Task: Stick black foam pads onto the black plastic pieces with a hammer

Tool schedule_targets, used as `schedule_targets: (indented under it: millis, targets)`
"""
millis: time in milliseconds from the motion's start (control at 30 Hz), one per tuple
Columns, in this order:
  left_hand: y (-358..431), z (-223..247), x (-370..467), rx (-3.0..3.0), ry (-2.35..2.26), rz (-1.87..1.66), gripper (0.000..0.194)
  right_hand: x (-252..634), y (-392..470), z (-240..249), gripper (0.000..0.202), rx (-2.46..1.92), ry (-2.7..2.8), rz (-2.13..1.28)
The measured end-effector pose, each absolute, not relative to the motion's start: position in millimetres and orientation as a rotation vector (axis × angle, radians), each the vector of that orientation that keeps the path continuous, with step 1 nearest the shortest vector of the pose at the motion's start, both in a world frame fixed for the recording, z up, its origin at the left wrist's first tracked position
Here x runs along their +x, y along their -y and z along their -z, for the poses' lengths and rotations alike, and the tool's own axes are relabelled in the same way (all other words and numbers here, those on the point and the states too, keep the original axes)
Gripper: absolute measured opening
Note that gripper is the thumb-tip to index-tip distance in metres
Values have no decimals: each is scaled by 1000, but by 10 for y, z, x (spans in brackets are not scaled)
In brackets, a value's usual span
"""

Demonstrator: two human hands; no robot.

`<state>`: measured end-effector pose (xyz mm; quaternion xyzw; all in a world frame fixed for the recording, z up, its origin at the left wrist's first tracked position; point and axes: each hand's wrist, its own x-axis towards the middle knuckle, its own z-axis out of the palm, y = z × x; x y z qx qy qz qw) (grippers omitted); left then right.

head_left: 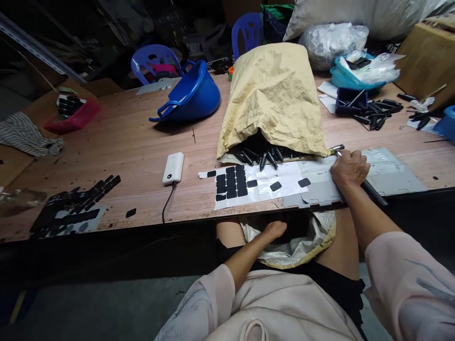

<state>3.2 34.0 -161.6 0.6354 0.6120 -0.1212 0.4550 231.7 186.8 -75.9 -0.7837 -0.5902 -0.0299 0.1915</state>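
My right hand is closed round a hammer at the table's front edge. The hammer's black handle sticks out to the lower right, and its shiny head lies beside the paper sack's corner. Over my lap, my left hand reaches into the mouth of an open silver-lined bag; its fingers are hidden. Between the hands and the sack lies a white sheet with rows of black rounded stickers. Several black pen-like pieces spill from the open yellow paper sack.
A white power bank with a cable sits left of the sheet. Behind it a blue basin lies tilted. At the right are a dark blue box, loose black pieces and a light-blue basket. A pink tray stands far left.
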Motion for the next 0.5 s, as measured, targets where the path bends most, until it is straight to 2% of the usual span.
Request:
schedule_targets:
  millis: [100, 233, 367, 500]
  targets:
    - [-187, 1377, 100, 1663, -1444, 40, 40, 2320, -1865, 755, 45, -2204, 1674, 75]
    - [-214, 904, 42, 1918, -1222, -573, 22, 2331, -1869, 777, 44, -2209, 1667, 134]
    - [-876, 568, -250, 1806, -1842, -960, 16, 2333, -1875, 801, 45, -2210, 1679, 174]
    - [-1532, 521, -505, 1642, -2268, -859, 10, 2321, -1882, 802, 46, -2246, 1656, 183]
